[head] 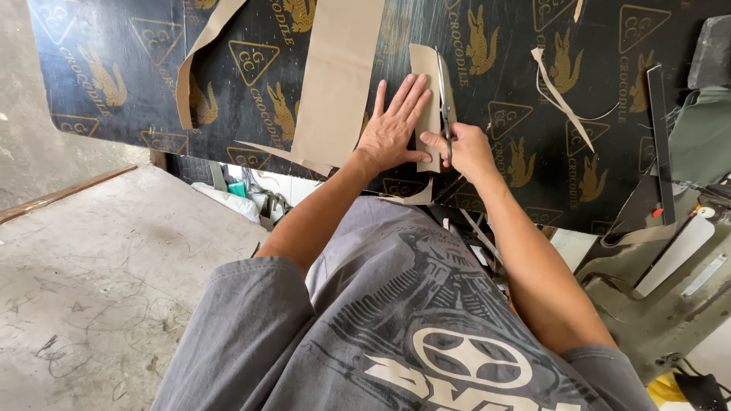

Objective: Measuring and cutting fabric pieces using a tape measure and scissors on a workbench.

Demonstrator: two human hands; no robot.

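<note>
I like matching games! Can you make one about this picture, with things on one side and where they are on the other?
Things:
1. left hand
2. scissors
3. long black ruler
4. thin curly offcut

Places:
A. far right of the black board
B. gripped in the right hand
C. pressed flat on the tan piece
D. lying loose between the hands and the ruler

Pairs: 1-C, 2-B, 3-A, 4-D
</note>
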